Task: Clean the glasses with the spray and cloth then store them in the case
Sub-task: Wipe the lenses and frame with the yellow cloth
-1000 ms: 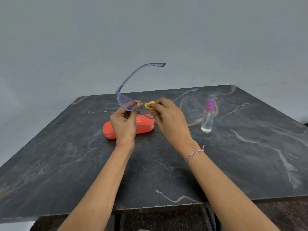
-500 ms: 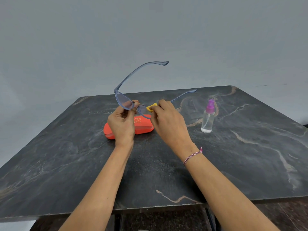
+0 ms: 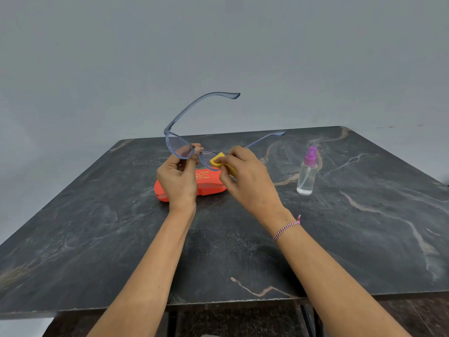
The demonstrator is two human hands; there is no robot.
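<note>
glasses point(image 3: 181, 148) pinched at bridge by left hand point(image 3: 178, 180) | cloth point(image 3: 218, 160) clamped in right hand point(image 3: 246, 177) | frame judged light, fragile — best held by rim

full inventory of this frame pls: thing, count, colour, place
glasses: 1, translucent blue-grey frame, held up in the air above the case, arms unfolded
cloth: 1, yellow, pressed against one lens of the glasses
case: 1, orange-red with gold print, lying shut on the table, partly hidden behind the hands
spray bottle: 1, clear with purple nozzle, standing upright on the table, to the right of the case
table: 1, dark marble-look top with pale veins
wall: plain grey, behind the table
bracelet: 1, pink and white braid, on the right wrist
left hand: pinches the glasses near the bridge
right hand: holds the cloth
</note>
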